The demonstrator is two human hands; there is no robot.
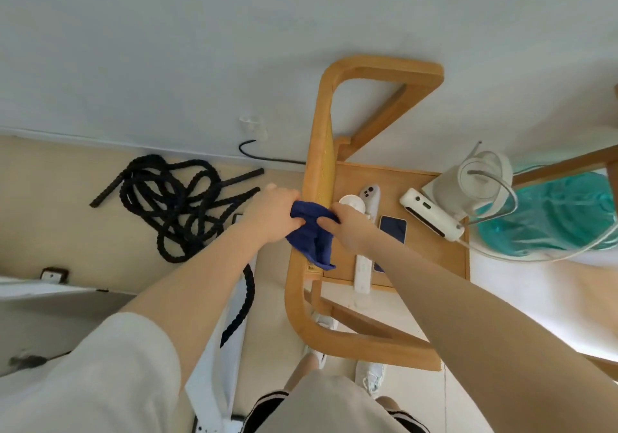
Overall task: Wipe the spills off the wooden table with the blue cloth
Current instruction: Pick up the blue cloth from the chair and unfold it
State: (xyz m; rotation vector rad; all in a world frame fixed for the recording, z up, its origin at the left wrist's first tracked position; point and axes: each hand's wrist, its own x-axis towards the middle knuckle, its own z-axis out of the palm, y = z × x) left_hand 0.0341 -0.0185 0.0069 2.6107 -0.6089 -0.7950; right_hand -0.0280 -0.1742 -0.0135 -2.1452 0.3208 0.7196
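The blue cloth (311, 232) hangs bunched between my two hands, just above the left edge of the small wooden table (431, 255). My left hand (276, 213) grips its left side with curled fingers. On the cloth's right side, my right hand (351, 228) pinches the fabric. The lower end of the cloth droops over the table's curved wooden frame (316, 172). No spill is plainly visible on the table top.
On the table lie a white power strip (363, 272), a phone (393, 228), a white round object (351, 202), a white remote-like device (370, 195) and a white fan (468, 192) with cable. A black rope (174, 205) coils on the floor left. A teal bag (551, 212) sits right.
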